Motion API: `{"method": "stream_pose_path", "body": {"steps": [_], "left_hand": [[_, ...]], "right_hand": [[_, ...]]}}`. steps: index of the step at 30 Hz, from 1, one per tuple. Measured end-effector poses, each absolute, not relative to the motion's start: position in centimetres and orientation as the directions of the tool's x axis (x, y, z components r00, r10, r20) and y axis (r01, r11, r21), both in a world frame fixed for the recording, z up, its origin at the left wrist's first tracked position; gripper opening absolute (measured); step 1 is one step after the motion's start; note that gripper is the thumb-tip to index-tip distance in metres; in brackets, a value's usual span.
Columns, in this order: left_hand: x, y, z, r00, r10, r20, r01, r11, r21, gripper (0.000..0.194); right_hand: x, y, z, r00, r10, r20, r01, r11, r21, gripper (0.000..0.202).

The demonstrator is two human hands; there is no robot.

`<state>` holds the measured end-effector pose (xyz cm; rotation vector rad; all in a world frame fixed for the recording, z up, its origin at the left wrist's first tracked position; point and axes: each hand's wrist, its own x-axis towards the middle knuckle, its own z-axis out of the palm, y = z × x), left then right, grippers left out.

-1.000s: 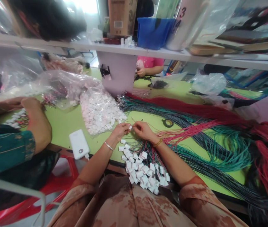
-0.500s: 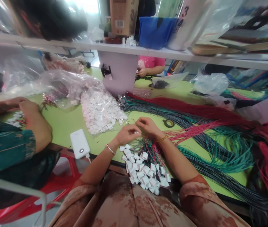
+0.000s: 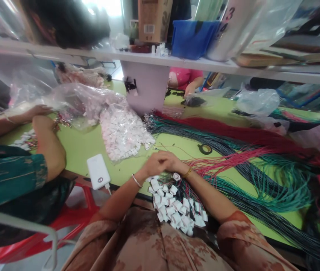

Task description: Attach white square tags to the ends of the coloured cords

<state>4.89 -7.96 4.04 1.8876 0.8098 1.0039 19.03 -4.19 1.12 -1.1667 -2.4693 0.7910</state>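
Observation:
My left hand point(image 3: 154, 164) and my right hand point(image 3: 171, 161) meet just above the table edge, fingers curled in and touching. Whatever they grip is hidden behind the fingers. Thin wires point(image 3: 173, 147) lie on the table just beyond the knuckles. Right below my right hand is a single white connector housing point(image 3: 176, 176). A heap of white connector housings point(image 3: 173, 206) with thin coloured wires lies between my forearms, at the table edge. Pink-red wires point(image 3: 227, 161) run off to the right from beside my right wrist.
A clear bag of white housings point(image 3: 124, 131) lies ahead. A white power bank point(image 3: 98, 171) with a cable is at left, a black tape roll point(image 3: 205, 149) at right. Long wire bundles point(image 3: 261, 137) cover the right side. A co-worker's arm point(image 3: 48, 146) rests at left. A shelf point(image 3: 148, 57) crosses overhead.
My hands have come closer together and slightly lower, with fingers now overlapping. A white housing shows below my right hand. The co-worker's hand at left has moved forward.

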Motion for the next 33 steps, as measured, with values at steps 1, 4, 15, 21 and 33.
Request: {"method": "stream_pose_path", "body": {"steps": [1, 4, 15, 21, 33], "left_hand": [[4.1, -7.3, 3.9, 0.326, 0.893, 0.312, 0.298, -0.410, 0.862, 0.032], [2.0, -5.5, 3.4, -0.013, 0.971, 0.240, 0.709, -0.160, 0.687, 0.028], [1.8, -4.2, 2.2, -0.020, 0.999, 0.039, 0.955, 0.007, 0.297, 0.024], [1.4, -4.4, 2.5, -0.115, 0.983, 0.145, 0.636, -0.039, 0.770, 0.030], [1.6, -3.9, 2.1, 0.230, 0.933, -0.276, -0.487, 0.356, 0.797, 0.017]], "right_hand": [[19.3, -4.1, 0.8, -0.586, 0.806, 0.081, 0.594, 0.495, -0.634, 0.008], [19.6, -3.8, 0.3, -0.421, 0.892, 0.166, 0.473, 0.372, -0.799, 0.009], [19.1, -3.8, 0.9, -0.330, 0.941, 0.071, 0.166, 0.132, -0.977, 0.018], [19.0, -4.0, 1.3, -0.312, 0.949, 0.057, 0.138, 0.104, -0.985, 0.020], [18.8, -4.1, 1.3, -0.250, 0.967, 0.056, 0.200, 0.109, -0.974, 0.029]]}}
